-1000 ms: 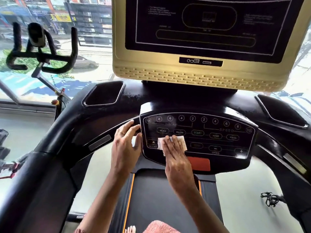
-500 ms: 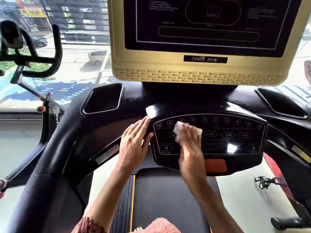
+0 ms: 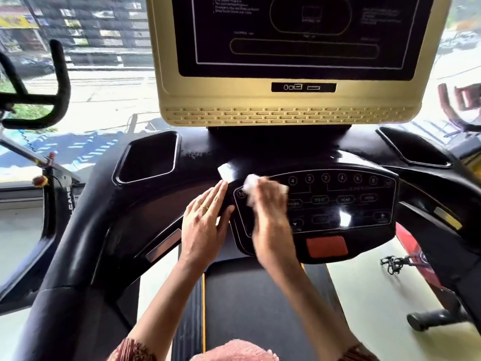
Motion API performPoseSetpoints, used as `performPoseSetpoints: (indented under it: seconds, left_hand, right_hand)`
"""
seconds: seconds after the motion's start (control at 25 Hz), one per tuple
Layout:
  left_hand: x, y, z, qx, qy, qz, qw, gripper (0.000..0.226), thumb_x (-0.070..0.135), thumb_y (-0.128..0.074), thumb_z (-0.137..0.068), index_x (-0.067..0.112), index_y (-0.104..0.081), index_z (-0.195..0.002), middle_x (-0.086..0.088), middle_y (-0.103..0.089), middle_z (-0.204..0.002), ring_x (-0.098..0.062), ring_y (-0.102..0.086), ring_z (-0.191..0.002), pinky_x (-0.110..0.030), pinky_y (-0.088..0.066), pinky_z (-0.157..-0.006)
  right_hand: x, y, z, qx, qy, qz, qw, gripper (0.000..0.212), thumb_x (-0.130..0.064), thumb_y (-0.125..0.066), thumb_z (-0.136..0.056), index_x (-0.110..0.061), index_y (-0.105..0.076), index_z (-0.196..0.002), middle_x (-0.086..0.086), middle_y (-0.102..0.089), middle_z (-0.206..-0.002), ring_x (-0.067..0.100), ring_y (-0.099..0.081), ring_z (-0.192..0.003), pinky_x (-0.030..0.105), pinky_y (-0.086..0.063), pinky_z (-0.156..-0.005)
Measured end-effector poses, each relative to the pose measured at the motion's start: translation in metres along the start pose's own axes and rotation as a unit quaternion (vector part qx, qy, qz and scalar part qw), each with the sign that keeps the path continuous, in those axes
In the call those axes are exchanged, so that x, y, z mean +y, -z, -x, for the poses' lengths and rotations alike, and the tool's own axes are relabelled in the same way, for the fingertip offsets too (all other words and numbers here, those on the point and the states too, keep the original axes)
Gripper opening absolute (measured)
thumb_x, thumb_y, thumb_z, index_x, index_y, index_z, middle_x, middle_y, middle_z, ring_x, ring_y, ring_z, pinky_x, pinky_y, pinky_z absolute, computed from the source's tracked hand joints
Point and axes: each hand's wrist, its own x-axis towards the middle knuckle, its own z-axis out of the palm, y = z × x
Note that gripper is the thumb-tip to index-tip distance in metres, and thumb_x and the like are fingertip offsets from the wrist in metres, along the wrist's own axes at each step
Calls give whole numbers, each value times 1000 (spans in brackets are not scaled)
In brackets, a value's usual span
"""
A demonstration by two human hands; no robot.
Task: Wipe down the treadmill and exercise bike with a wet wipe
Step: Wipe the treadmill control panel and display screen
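Your right hand (image 3: 270, 220) lies palm-down on the treadmill (image 3: 86, 230) button panel (image 3: 346, 204), blurred; fingers close together, pressing the white wet wipe (image 3: 251, 185) onto the panel's upper left corner, beside the "10" marking. Your left hand (image 3: 204, 222) rests flat just left of the panel, fingers straight and together, a ring on 1 finger. 2 recessed cup wells: left well (image 3: 148, 157) dark, no contents discernible; right well (image 3: 413, 149) likewise. Exercise bike handlebar (image 3: 52, 100) at far left, well apart from both hands.
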Motion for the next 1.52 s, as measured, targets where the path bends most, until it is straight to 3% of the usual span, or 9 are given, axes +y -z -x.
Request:
performPoseSetpoints:
  seconds: [0.08,0.28,0.48,0.64,0.72,0.88,1.12,1.32,1.52]
  left_hand:
    - [-1,0,0,-5,-1,6,1000,45,30,-49,-94,5,-56,-131,-10,-58,-132,-23,-57,-118,-30,-38,-99]
    - [0,0,0,-4,5,1,1000,46,32,-49,-94,6,-56,-130,-9,-60,-130,-23,-59,-117,-31,-39,-98]
    - [-4,-1,1,3,-9,6,1000,47,32,-48,-94,3,-56,-130,-11,-58,-131,-22,-56,-119,-33,-40,-98]
    - [-1,0,2,1,-19,-21,1000,48,34,-47,-95,5,-53,-132,-9,-57,-133,-22,-55,-121,-31,-37,-101]
    - [-1,0,2,-2,-23,-25,999,48,33,-47,-95,5,-53,-133,-10,-57,-134,-23,-56,-121,-30,-36,-102]
    - [-5,0,3,-6,-29,-10,999,45,27,-47,-95,2,-53,-132,-12,-56,-134,-26,-56,-121,-33,-37,-101]
    - [-3,2,5,-7,-28,-4,1000,46,27,-49,-94,2,-52,-133,-12,-55,-135,-24,-51,-124,-33,-35,-103]
    - [-4,4,5,-25,-36,2,999,47,27,-47,-95,2,-49,-135,-13,-50,-139,-27,-48,-129,-36,-33,-107]
    - [2,0,17,-48,-70,22,996,49,26,-45,-97,1,-42,-139,-14,-35,-148,-25,-28,-140,-33,-14,-119]
  right_hand:
    - [4,4,-13,-48,69,1,996,67,13,-32,-77,1,-37,-143,18,-41,-146,32,-32,-139,45,-20,-118]
    - [47,27,-34,96,-114,14,989,53,15,-45,-86,2,-45,-138,19,-50,-137,34,-43,-131,54,-32,-108]
    - [-4,4,17,-62,57,-25,996,70,18,-53,-81,-7,-38,-144,6,-36,-150,23,-27,-143,46,-23,-116]
    - [63,44,9,62,-110,22,992,54,11,-49,-88,-2,-42,-140,15,-41,-145,33,-35,-137,51,-28,-113]
    - [50,34,-16,85,-114,11,990,46,1,-45,-92,4,-44,-138,18,-45,-141,38,-40,-134,48,-25,-115]
    - [2,7,30,-91,8,-28,995,53,-3,-50,-95,-8,-34,-146,6,-32,-153,21,-20,-145,42,-17,-119]
    - [42,32,5,64,-131,2,989,43,-5,-48,-94,5,-47,-136,17,-42,-143,26,-34,-137,37,-23,-116]
    - [-8,16,66,-100,-1,12,995,43,-25,-34,-103,-9,-45,-141,5,-39,-148,23,-28,-142,37,-17,-118]
    - [18,39,86,16,-106,98,989,42,-19,-38,-99,-1,-52,-134,13,-46,-142,33,-38,-137,46,-24,-114]
